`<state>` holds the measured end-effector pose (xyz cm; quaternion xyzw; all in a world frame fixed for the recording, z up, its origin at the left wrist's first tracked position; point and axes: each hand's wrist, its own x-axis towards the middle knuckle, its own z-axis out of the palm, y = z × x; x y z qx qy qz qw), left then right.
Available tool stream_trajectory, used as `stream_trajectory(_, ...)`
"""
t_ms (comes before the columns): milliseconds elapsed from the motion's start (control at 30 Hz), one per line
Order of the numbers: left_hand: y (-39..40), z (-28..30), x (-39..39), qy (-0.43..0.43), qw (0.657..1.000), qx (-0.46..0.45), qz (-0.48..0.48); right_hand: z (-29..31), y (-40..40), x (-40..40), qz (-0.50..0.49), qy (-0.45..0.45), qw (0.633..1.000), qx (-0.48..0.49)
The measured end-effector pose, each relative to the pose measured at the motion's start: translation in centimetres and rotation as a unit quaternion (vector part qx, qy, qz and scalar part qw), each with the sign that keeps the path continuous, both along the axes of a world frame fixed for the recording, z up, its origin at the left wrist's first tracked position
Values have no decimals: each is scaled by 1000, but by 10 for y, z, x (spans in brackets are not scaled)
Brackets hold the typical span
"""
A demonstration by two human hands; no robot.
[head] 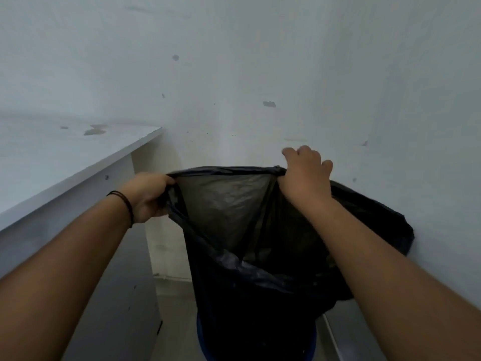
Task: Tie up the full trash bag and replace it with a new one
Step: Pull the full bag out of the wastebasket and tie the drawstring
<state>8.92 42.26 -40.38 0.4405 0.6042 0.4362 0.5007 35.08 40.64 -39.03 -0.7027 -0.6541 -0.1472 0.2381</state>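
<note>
Centre frame, the left hand point(151, 196) and the right hand point(304, 175) are each gripping the rim of the black trash bag point(234, 204), fingers curled, stretching its mouth wide above the blue bin point(201, 337) at the bottom. Looks like lining is underway; seating the bag remains.
</note>
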Motion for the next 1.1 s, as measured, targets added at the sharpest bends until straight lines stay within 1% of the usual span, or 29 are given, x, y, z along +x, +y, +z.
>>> stream_trajectory(33,3,3,1,-33,999,14,22,-4,-9,-6,14,-17,999,28)
stream_trajectory(67,5,6,2,-66,997,28,43,-10,-20,-14,44,-38,994,94)
stream_trajectory(100,6,10,3,-99,993,41,58,-17,-30,-22,88,-57,980,168)
stream_trajectory(133,6,12,4,-127,988,51,66,-26,-40,-29,137,-73,964,215)
stream_trajectory(167,6,14,4,-145,985,60,69,-35,-51,-36,185,-86,959,196)
stream_trajectory(200,8,16,4,-155,983,67,71,-45,-59,-40,216,-98,965,113)
stream_trajectory(233,10,17,3,-165,981,71,72,-55,-64,-44,220,-113,969,-2)
stream_trajectory(267,10,19,2,-176,979,74,71,-64,-68,-45,204,-134,963,-115)
stream_trajectory(300,11,21,1,-188,977,77,67,-74,-68,-44,189,-159,953,-173)
stream_trajectory(333,12,23,0,-197,975,80,63,-80,-67,-42,180,-171,951,-183)
stream_trajectory(367,12,25,0,-201,974,82,59,-80,-65,-39,179,-155,956,-173)
stream_trajectory(433,10,26,1,-195,976,88,51,-70,-58,-32,176,-71,974,-121)
stream_trajectory(467,9,26,2,-188,977,95,47,-61,-55,-29,174,-30,979,-100)
stream_trajectory(500,9,26,2,-185,976,104,41,-53,-52,-26,182,13,978,-101)
stream_trajectory(533,10,26,3,-188,975,114,37,-48,-51,-24,197,58,970,-127)
stream_trajectory(567,12,27,3,-194,972,123,39,-47,-53,-24,220,89,955,-180)
stream_trajectory(600,13,28,2,-200,970,129,48,-55,-58,-27,241,91,934,-246)
stream_trajectory(633,14,28,1,-211,967,131,56,-70,-63,-33,239,58,916,-318)
stream_trajectory(667,15,29,1,-226,963,128,66,-88,-68,-39,210,-12,902,-376)
stream_trajectory(700,15,29,1,-243,959,125,75,-111,-74,-44,164,-108,892,-407)
stream_trajectory(733,15,29,2,-255,956,122,81,-130,-78,-47,118,-194,883,-411)
stream_trajectory(767,15,29,3,-264,953,122,86,-145,-79,-48,85,-235,886,-391)
stream_trajectory(800,13,28,3,-269,951,125,91,-152,-79,-50,82,-242,899,-357)
stream_trajectory(833,13,28,3,-274,948,135,94,-152,-76,-50,87,-236,915,-314)
stream_trajectory(900,14,25,2,-276,942,165,98,-136,-72,-44,96,-184,960,-186)
stream_trajectory(933,14,24,1,-271,940,183,98,-127,-72,-40,104,-162,974,-122)
stream_trajectory(1000,12,23,0,-246,939,220,99,-98,-74,-37,103,-139,985,-3)
stream_trajectory(1100,9,23,-3,-174,940,271,117,-74,-77,-28,106,-167,973,119)
